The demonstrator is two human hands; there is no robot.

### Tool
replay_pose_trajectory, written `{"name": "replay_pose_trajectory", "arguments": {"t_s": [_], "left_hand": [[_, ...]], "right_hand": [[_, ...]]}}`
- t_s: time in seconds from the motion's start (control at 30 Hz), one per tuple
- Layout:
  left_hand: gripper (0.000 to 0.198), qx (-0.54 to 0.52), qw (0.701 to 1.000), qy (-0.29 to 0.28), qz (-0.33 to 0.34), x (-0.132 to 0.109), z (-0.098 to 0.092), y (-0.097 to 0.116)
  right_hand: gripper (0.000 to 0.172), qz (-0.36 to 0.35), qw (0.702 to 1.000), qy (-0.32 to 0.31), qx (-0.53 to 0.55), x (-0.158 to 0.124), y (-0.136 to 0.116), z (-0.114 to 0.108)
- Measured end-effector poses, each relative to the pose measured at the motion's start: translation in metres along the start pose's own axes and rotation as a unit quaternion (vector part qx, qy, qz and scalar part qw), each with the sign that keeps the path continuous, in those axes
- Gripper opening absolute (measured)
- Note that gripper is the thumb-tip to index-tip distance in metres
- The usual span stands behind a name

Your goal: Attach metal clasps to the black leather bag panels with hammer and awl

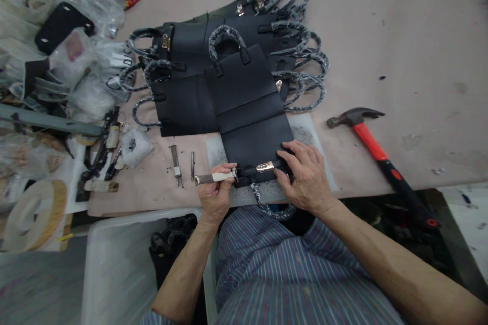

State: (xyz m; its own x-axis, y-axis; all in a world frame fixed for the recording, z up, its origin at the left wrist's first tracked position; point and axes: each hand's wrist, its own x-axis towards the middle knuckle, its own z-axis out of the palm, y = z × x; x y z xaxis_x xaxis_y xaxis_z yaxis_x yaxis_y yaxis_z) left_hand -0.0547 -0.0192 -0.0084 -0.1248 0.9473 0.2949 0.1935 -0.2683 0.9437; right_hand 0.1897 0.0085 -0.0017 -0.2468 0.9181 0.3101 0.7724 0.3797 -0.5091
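In my left hand (pixel 215 200) is a metal punch (pixel 216 177) with a white wrapping round its middle. The punch points right, its end at the left side of a black bag piece (pixel 253 127). My right hand (pixel 305 175) grips that piece's lower right edge, thumb and fingers on either side of a narrow strap. Between the hands, a gold clasp (pixel 265 166) sits on the strap. One plastic-wrapped handle (pixel 226 35) stands at the far end of the piece, and another hangs over the table edge. Under the piece lies a pale board (pixel 305 132).
More black bag pieces (pixel 186 101) with wrapped handles are stacked behind. A claw hammer (pixel 368 137) lies at right. Another punch (pixel 176 165) and a thin metal rod (pixel 192 165) lie at left. Plastic bags, a tape roll (pixel 57 208) and a white bin (pixel 95 264) are farther left.
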Motion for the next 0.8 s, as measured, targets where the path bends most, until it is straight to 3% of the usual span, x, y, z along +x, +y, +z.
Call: {"name": "replay_pose_trajectory", "arguments": {"t_s": [0.37,0.57,0.8], "left_hand": [[0.008,0.056,0.998,-0.014,0.033,0.0004,0.0018,0.0032],[0.008,0.035,0.999,0.001,0.007,0.0002,0.0027,0.0006],[0.014,0.088,0.994,-0.018,0.069,0.0011,0.0079,0.0053]], "right_hand": [[0.041,0.0,1.0,0.002,0.005,0.0013,-0.0011,-0.0009],[0.039,0.0,1.0,0.001,-0.003,0.0006,-0.0006,-0.0008],[0.04,0.004,1.0,-0.003,-0.003,0.0011,-0.0018,-0.0015]]}}
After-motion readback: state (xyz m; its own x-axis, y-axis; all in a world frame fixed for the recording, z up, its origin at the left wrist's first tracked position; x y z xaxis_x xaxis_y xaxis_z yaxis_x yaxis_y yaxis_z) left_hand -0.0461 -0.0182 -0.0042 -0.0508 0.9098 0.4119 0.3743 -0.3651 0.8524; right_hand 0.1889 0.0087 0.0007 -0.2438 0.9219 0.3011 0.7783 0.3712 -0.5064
